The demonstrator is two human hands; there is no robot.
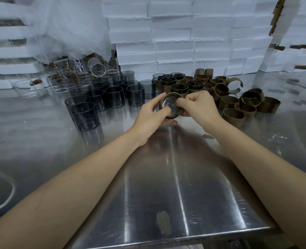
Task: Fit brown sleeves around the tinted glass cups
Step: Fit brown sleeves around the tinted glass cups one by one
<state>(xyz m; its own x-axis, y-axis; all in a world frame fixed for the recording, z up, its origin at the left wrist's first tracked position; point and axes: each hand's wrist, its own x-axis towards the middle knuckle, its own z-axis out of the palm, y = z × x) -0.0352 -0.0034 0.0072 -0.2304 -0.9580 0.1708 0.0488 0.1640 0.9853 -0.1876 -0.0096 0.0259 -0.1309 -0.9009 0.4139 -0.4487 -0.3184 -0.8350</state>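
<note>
Head view: both hands grip one tinted glass cup [168, 105] with a brown sleeve [173, 95] around it, held between them above the steel table [166, 177]. Left hand [151, 115] cradles its left side and underside; right hand [196, 106] pinches the sleeve's right edge. Bare tinted cups [112, 96] stand left, loose sleeves [238, 105] right.

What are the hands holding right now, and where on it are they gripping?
Both hands hold one tinted glass cup with a brown sleeve around it. The left hand grips its left side; the right hand pinches its right rim and sleeve.
</note>
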